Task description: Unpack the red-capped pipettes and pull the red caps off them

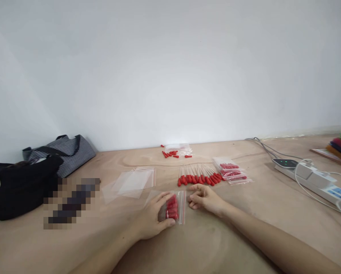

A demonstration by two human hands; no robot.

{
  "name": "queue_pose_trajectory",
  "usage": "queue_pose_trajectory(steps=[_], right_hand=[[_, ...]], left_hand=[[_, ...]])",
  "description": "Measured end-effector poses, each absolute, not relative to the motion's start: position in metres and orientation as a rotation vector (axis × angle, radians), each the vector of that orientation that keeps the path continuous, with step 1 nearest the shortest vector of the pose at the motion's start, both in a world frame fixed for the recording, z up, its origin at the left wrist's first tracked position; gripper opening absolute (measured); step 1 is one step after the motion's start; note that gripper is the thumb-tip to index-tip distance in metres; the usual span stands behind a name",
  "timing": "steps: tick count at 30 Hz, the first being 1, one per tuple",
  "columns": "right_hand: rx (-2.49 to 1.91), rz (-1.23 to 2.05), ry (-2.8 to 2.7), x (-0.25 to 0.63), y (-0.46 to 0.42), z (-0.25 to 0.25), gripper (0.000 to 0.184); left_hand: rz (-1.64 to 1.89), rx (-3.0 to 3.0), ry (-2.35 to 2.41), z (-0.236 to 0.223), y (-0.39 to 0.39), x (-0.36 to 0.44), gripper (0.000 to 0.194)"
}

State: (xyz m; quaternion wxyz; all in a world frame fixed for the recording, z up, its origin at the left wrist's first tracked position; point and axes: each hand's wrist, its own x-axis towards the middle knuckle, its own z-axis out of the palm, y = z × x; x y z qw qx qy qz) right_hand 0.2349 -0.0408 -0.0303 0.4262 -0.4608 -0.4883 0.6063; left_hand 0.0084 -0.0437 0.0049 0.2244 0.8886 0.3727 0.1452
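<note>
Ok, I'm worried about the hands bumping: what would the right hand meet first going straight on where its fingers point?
Probably the red-lined edge of the clear bag at the left hand; the right hand might pass above it, since depth is unclear.

The light-brown worktop [204, 247] carries a clear plastic bag of red pieces [172, 209], flat clear plastic bags [133, 182], a row of thin pale red-ended sticks [199, 179], and overlapping filled clear bags [230, 171]. Loose red elongated pieces [170, 153] lie near its far edge. A black fabric bag [24, 186] sits at the left, a white power strip [327, 186] at the right.
</note>
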Motion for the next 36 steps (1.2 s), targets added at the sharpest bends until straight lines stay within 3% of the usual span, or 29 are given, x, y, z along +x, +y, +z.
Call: queue_pose_trajectory(steps=[6, 10, 14, 18, 26, 36], right_hand=[[-1.295, 0.956, -1.793, 0.236, -0.050, -0.034, 0.007], [-1.293, 0.728, -1.947, 0.227, -0.057, -0.027, 0.009], [-1.285, 0.657, -1.989, 0.226, -0.061, -0.024, 0.008], [-1.204, 0.594, -2.049, 0.229, -0.063, -0.025, 0.011], [-1.062, 0.232, -2.249, 0.232, -0.068, -0.028, 0.015], [-1.036, -0.157, -2.252, 0.231, -0.066, -0.030, 0.015]], left_hand=[[0.443, 2.365, 1.202, 0.000, -0.053, 0.018, 0.056], [0.368, 2.442, 1.335, -0.011, -0.054, 0.023, 0.065], [0.423, 2.565, 1.415, -0.013, -0.050, 0.029, 0.061], [0.448, 2.867, 1.044, -0.001, -0.027, 0.037, 0.039], [0.530, 3.273, 0.404, 0.009, 0.011, 0.046, 0.021], [0.955, 3.275, 0.259, -0.001, 0.005, 0.044, 0.028]])
